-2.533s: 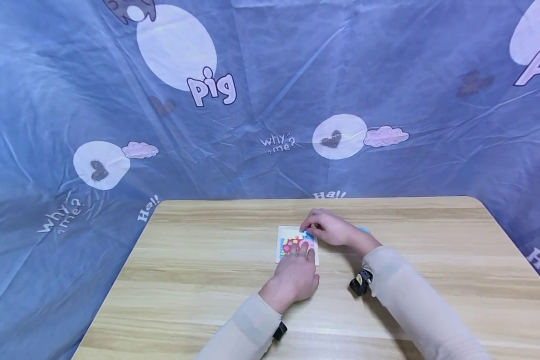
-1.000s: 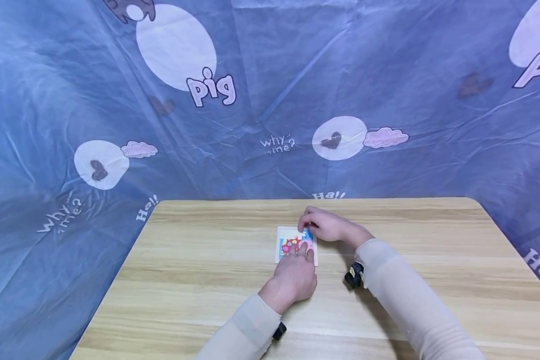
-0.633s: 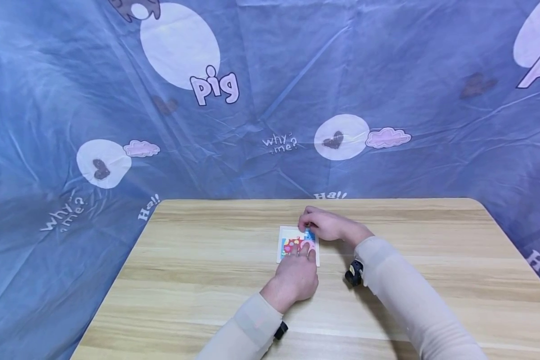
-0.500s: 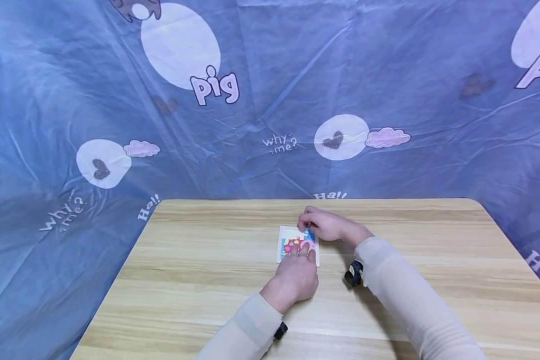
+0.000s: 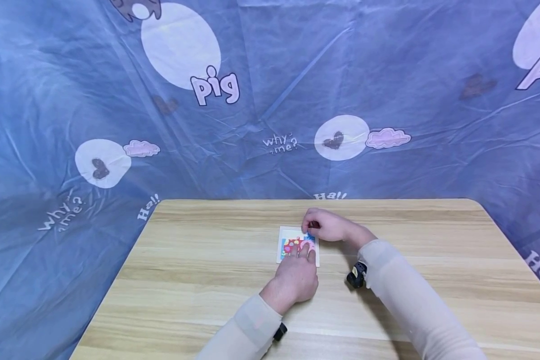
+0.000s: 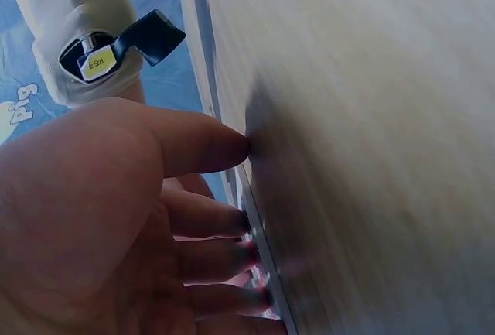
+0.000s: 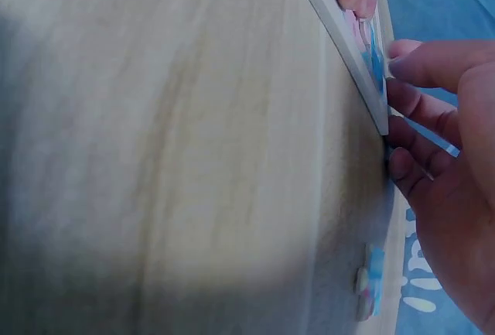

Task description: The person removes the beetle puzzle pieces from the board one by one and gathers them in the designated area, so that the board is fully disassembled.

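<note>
A small square jigsaw puzzle (image 5: 292,245) with a white frame lies flat on the table, its picture red, pink and blue. On its near part rest the spread fingers of my left hand (image 5: 297,277); the left wrist view shows the fingertips at the frame's edge and the thumb apart from them. At the far right corner my right hand (image 5: 328,225) has its fingers curled down, thumb and forefinger at a blue puzzle piece (image 5: 309,237). The fingertips partly cover that piece. In the right wrist view, the hand (image 7: 456,134) reaches round the frame's corner.
A small bluish stack, seemingly loose puzzle pieces (image 7: 371,282), lies on the table beside the right hand, hidden in the head view. The wooden table (image 5: 198,260) ends at a blue printed cloth (image 5: 252,100) behind. Both wrists wear black cameras (image 5: 356,275).
Over the earlier frames my right hand shifts slightly left and back at the puzzle's corner, then a little right and nearer now. My left hand stays on the puzzle.
</note>
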Motion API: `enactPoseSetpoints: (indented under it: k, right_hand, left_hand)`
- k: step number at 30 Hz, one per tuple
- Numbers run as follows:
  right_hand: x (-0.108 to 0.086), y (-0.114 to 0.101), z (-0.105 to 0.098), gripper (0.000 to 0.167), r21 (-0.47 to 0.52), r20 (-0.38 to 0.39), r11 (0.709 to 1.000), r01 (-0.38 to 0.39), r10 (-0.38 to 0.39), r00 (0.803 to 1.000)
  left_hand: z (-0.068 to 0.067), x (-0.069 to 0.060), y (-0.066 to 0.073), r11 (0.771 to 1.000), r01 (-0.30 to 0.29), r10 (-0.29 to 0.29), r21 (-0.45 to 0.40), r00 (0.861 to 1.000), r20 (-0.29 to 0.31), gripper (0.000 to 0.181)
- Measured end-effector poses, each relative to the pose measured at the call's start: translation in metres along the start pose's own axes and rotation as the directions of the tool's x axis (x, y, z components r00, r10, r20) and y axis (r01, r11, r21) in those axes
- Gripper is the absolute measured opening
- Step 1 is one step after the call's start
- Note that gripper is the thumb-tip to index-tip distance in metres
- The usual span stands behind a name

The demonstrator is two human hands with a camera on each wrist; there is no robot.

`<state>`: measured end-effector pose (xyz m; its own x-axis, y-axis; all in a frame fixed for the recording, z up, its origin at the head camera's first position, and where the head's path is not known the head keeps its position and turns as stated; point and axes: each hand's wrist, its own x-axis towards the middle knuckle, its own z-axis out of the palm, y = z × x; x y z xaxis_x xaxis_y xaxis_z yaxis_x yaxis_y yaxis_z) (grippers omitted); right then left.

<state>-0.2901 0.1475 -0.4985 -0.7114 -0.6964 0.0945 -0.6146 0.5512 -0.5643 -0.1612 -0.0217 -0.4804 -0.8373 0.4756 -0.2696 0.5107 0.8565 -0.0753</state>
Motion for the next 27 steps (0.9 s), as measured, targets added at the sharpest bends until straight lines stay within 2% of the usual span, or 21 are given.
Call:
enactPoseSetpoints:
  k: [3,10,19,27]
  right_hand:
    - [-0.0019,0.001,-0.0004,0.015,0.032,-0.017,0.999,-0.009,0.01,1.0]
    - [-0.0051,0.0026,-0.0005,0.023,0.104,-0.024,0.991,-0.087,0.09,0.996]
    - [-0.0056,0.0046,-0.0017,0.025,0.067,-0.013,0.998,-0.007,0.008,1.0]
    - [-0.006,0.0044,-0.0052,0.03,-0.031,-0.023,0.999,0.043,-0.044,0.999]
  left_hand:
    - [-0.0006,-0.0001,0.0001,1.0,0.005,-0.005,-0.015,1.0,0.001,0.062]
    - [-0.0004,0.0002,0.0005,1.0,0.005,-0.005,-0.029,1.0,0.003,0.062]
    - [0.0006,0.0004,0.0006,0.999,0.013,-0.013,-0.031,1.0,-0.003,0.062]
    - [0.0006,0.0013,0.0016,0.999,0.014,-0.014,-0.041,1.0,-0.002,0.062]
